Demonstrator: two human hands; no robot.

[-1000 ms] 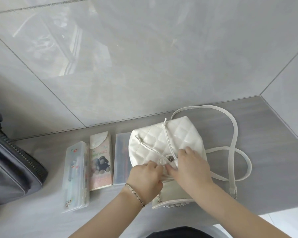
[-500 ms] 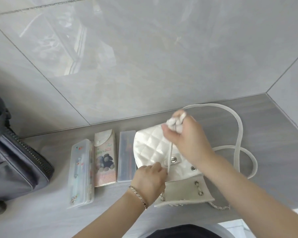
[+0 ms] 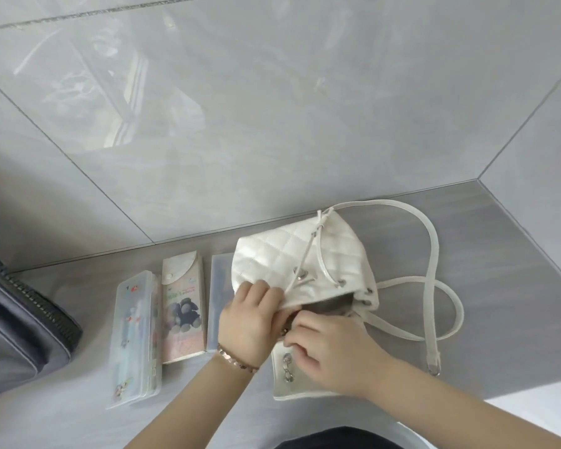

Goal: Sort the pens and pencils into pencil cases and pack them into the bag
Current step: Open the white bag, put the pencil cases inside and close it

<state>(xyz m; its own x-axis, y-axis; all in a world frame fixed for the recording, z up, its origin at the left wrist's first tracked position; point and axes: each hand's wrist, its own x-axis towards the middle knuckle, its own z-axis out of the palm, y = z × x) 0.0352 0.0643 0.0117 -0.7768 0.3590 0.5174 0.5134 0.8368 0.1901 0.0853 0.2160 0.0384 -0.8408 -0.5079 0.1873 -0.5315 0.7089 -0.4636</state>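
A white quilted bag (image 3: pixel 282 254) lies on the grey counter, its flap (image 3: pixel 300 380) folded toward me and its mouth gaping dark. My left hand (image 3: pixel 248 322) pinches the upper rim of the mouth. My right hand (image 3: pixel 324 348) grips the lower rim beside the flap's metal chain. Left of the bag, three pencil cases lie side by side: a clear plastic one (image 3: pixel 136 338), a pink one with a teddy-bear print (image 3: pixel 182 306) and a frosted one (image 3: pixel 219 286), partly hidden under the bag and my left hand.
The bag's long white strap (image 3: pixel 433 254) loops over the counter to the right. A dark grey zipped bag (image 3: pixel 17 322) sits at the left edge. A glossy tiled wall (image 3: pixel 272 108) rises behind. The counter's front edge (image 3: pixel 531 388) runs at the lower right.
My right hand let go of the drawstring it had pulled up and dropped to the bag's lower rim. My left hand shifted onto the upper rim, and the mouth now gapes.
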